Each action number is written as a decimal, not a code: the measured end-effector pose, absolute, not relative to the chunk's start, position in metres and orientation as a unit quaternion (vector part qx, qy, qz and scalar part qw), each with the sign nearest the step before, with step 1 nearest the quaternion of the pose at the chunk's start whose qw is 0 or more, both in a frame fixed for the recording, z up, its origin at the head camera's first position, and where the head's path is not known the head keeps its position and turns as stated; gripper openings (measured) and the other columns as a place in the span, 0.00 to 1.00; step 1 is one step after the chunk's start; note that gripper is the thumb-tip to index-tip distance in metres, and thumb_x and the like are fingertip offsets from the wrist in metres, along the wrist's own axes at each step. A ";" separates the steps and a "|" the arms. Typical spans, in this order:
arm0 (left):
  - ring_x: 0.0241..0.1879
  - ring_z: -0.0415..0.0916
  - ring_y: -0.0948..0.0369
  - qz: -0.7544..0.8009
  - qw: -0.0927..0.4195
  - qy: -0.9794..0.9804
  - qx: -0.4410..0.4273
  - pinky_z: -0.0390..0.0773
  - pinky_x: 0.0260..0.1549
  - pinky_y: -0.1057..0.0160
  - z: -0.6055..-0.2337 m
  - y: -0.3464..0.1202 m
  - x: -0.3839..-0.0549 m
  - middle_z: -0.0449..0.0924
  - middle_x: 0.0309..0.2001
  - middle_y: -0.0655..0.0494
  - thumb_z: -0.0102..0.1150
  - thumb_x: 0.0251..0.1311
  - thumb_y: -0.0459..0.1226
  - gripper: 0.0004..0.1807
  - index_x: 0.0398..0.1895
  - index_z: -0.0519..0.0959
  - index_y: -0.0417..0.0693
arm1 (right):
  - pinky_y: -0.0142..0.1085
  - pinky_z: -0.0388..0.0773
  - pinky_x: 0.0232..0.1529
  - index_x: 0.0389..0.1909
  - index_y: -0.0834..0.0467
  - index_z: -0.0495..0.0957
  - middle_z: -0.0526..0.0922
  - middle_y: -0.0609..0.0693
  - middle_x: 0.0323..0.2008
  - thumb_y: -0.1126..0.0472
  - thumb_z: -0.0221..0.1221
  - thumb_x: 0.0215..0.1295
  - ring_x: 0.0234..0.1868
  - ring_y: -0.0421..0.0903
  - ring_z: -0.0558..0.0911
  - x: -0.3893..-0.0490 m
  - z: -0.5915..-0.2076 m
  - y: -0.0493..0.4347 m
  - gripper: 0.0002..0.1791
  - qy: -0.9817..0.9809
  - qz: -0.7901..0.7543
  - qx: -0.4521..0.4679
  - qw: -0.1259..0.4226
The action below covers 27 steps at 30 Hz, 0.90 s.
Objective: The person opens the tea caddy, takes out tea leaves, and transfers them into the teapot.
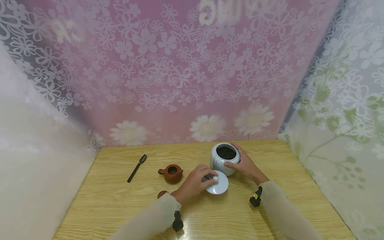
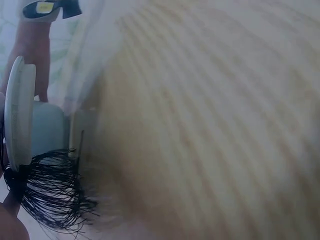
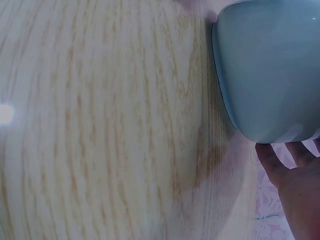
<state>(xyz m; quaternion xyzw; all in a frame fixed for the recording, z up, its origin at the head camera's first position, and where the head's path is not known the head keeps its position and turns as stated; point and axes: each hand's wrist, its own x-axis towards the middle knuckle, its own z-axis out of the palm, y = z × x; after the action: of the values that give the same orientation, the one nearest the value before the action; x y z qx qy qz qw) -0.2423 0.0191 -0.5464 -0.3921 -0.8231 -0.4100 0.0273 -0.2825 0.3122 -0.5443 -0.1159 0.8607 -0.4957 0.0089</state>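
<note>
My left hand [image 1: 194, 182] pinches the white lid [image 1: 221, 187] by its knob, just in front of a white ceramic jar [image 1: 218, 165]. Black tassel threads [image 2: 55, 190] hang beside the lid in the left wrist view. The jar stands upright and uncovered, with dark loose tea leaves [image 1: 226, 153] inside. From the right, my right hand [image 1: 246, 167] grips the jar, thumb on the near side. In the right wrist view, fingers [image 3: 272, 162] touch the jar's wall [image 3: 270, 70]. Whether the lid touches the jar I cannot tell.
Left of the hands sits a small reddish-brown teapot [image 1: 173, 178] without its cover. A round brown piece [image 1: 162, 193] lies partly behind the left wrist. Farther left is a dark tea scoop [image 1: 137, 168]. Patterned curtains [image 1: 180, 76] border the wooden table [image 1: 114, 206].
</note>
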 end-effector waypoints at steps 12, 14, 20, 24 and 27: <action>0.56 0.76 0.67 -0.374 0.003 -0.827 -0.420 0.79 0.59 0.66 -0.567 0.028 -0.229 0.84 0.55 0.65 0.68 0.75 0.51 0.13 0.55 0.87 0.60 | 0.71 0.64 0.76 0.90 0.46 0.47 0.64 0.62 0.82 0.49 0.76 0.69 0.80 0.67 0.67 -0.282 -0.543 0.312 0.60 0.866 -0.488 -0.106 0.011; 0.55 0.76 0.68 -0.373 -0.001 -0.827 -0.421 0.79 0.58 0.67 -0.569 0.029 -0.228 0.84 0.54 0.65 0.67 0.75 0.51 0.13 0.55 0.87 0.60 | 0.71 0.63 0.76 0.90 0.45 0.46 0.64 0.62 0.82 0.49 0.76 0.69 0.81 0.67 0.67 -0.282 -0.543 0.311 0.60 0.866 -0.488 -0.106 0.013; 0.54 0.78 0.69 -0.367 -0.006 -0.823 -0.433 0.80 0.58 0.68 -0.575 0.028 -0.226 0.85 0.53 0.64 0.68 0.75 0.51 0.13 0.56 0.88 0.59 | 0.71 0.63 0.76 0.91 0.45 0.45 0.63 0.62 0.83 0.49 0.75 0.70 0.81 0.68 0.66 -0.282 -0.542 0.311 0.59 0.864 -0.492 -0.108 0.019; 0.53 0.78 0.69 -0.368 -0.010 -0.820 -0.438 0.80 0.59 0.68 -0.578 0.029 -0.224 0.85 0.52 0.64 0.69 0.74 0.50 0.13 0.55 0.88 0.59 | 0.72 0.65 0.75 0.91 0.45 0.45 0.63 0.63 0.82 0.49 0.75 0.70 0.80 0.68 0.67 -0.281 -0.541 0.312 0.60 0.865 -0.490 -0.107 0.018; 0.53 0.78 0.68 -0.371 -0.014 -0.820 -0.435 0.79 0.59 0.68 -0.578 0.029 -0.223 0.85 0.51 0.64 0.70 0.73 0.49 0.13 0.55 0.88 0.58 | 0.72 0.65 0.74 0.91 0.45 0.45 0.63 0.63 0.82 0.49 0.75 0.70 0.80 0.69 0.67 -0.282 -0.541 0.312 0.60 0.866 -0.489 -0.105 0.018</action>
<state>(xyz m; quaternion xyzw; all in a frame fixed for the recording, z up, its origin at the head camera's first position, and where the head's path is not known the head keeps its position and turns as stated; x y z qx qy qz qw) -0.2226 0.0288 -0.5782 -0.4353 -0.8200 -0.3713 -0.0137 -0.2816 0.3122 -0.5413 -0.1053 0.8655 -0.4893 0.0185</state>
